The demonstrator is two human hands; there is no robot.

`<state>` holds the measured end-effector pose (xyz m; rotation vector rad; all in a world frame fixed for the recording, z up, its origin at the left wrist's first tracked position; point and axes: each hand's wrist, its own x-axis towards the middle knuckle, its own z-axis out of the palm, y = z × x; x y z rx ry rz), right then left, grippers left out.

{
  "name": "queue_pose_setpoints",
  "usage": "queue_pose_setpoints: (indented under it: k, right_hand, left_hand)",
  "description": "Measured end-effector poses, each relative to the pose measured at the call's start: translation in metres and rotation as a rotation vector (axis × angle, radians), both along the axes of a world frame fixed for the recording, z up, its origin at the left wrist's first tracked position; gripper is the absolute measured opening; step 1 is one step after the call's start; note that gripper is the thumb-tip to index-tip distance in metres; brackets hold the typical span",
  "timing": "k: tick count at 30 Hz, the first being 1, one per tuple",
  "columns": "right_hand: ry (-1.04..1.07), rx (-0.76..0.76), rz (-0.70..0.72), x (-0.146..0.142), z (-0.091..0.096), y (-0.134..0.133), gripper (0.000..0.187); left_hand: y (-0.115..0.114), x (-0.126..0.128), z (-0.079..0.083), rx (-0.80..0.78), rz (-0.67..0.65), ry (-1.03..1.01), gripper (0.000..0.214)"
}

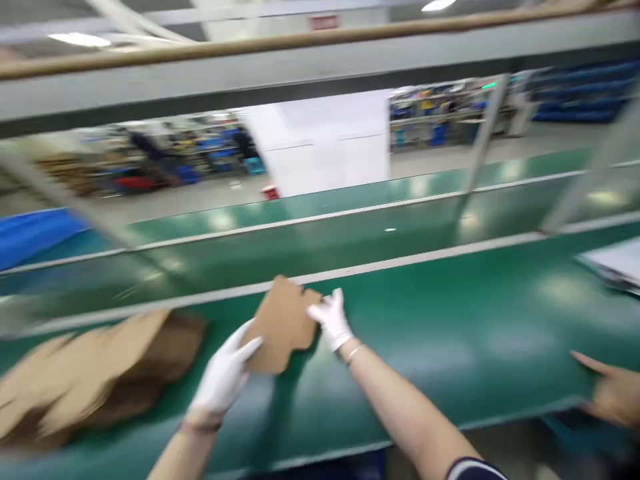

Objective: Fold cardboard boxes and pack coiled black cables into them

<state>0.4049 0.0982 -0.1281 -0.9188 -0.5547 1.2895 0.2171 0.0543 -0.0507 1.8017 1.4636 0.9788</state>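
Note:
My left hand [225, 370], in a white glove, grips the left edge of a flat brown cardboard piece [283, 323] with notched edges, thumb on top. At the piece's upper right edge is my right hand [332, 319], also white-gloved, its thumb and fingers closing on the cardboard. The piece is held tilted above the green work surface [425, 347]. To the left of my left hand lies a pile of similar brown cardboard pieces [100, 373], blurred by motion.
Another person's bare hand [613, 393] reaches in at the right edge. White papers [615, 263] lie at the far right. A pale rail [350, 270] runs along the back of the surface, with slanted posts [485, 137] and a beam [320, 67] above.

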Motion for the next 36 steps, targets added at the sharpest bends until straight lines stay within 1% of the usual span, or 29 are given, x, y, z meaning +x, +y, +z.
queue_pose_setpoints:
  k: [2,3,4,6,7,9,11,13,15,18,20,21,23,25,27,28,30,32,34,36]
  right_hand:
    - [-0.003,-0.022,0.033,0.019,-0.005,0.007,0.129]
    - [-0.011,-0.023,0.057,0.024,-0.009,0.012,0.123]
    - [-0.021,-0.018,0.079,0.026,-0.013,0.015,0.118]
    - [-0.052,-0.020,0.095,0.026,-0.019,0.017,0.111]
    - [-0.069,-0.025,0.090,0.025,-0.020,0.015,0.108]
    - [-0.094,-0.036,0.087,0.024,-0.020,0.011,0.099]
    - [-0.100,-0.032,0.122,0.023,-0.016,0.007,0.083]
    - [-0.098,-0.018,0.176,0.020,-0.011,0.002,0.069]
    - [-0.114,0.005,0.229,0.015,-0.005,-0.004,0.064]
    - [-0.189,0.068,0.282,0.004,0.001,-0.017,0.061]
    - [-0.262,0.131,0.297,-0.001,0.001,-0.025,0.059]
    - [-0.297,0.159,0.301,-0.002,-0.001,-0.027,0.060]
    - [-0.364,0.176,0.316,-0.001,-0.005,-0.028,0.061]
    - [-0.423,0.121,0.338,0.000,-0.011,-0.024,0.063]
    - [-0.469,0.057,0.368,0.001,-0.016,-0.018,0.064]
    - [-0.482,0.042,0.386,0.001,-0.018,-0.015,0.064]
    - [-0.509,0.043,0.417,-0.002,-0.020,-0.010,0.062]
    - [-0.556,0.049,0.431,-0.006,-0.020,-0.009,0.059]
    - [-0.637,0.081,0.423,-0.012,-0.018,-0.011,0.053]
    - [-0.783,0.177,0.409,-0.018,-0.017,-0.016,0.046]
  left_hand:
    - [0.004,0.006,-0.014,-0.102,0.079,-0.117,0.055]
    - [0.006,0.007,-0.021,-0.232,0.041,-0.325,0.063]
    - [0.007,0.007,-0.026,-0.306,0.028,-0.488,0.069]
    - [0.005,0.006,-0.034,-0.375,0.011,-0.682,0.074]
    - [0.002,0.006,-0.035,-0.378,0.002,-0.718,0.075]
    - [-0.003,0.005,-0.037,-0.359,-0.032,-0.655,0.076]
    - [-0.007,0.003,-0.037,-0.341,-0.047,-0.509,0.077]
    - [-0.007,-0.002,-0.035,-0.328,-0.010,-0.371,0.076]
    - [-0.006,-0.008,-0.031,-0.309,0.054,-0.286,0.070]
    - [-0.002,-0.023,-0.018,-0.266,0.118,-0.176,0.058]
    - [0.003,-0.041,-0.001,-0.230,0.153,-0.131,0.053]
    - [0.006,-0.055,0.009,-0.208,0.177,-0.115,0.053]
    - [0.014,-0.090,0.032,-0.163,0.247,-0.086,0.056]
    - [0.023,-0.135,0.056,-0.141,0.327,-0.051,0.062]
    - [0.032,-0.180,0.076,-0.164,0.406,0.016,0.067]
    - [0.036,-0.200,0.083,-0.188,0.438,0.059,0.068]
    - [0.044,-0.232,0.090,-0.246,0.488,0.163,0.066]
    - [0.051,-0.252,0.091,-0.294,0.503,0.279,0.059]
    - [0.060,-0.259,0.090,-0.312,0.484,0.404,0.049]
    - [0.072,-0.259,0.090,-0.274,0.444,0.528,0.046]
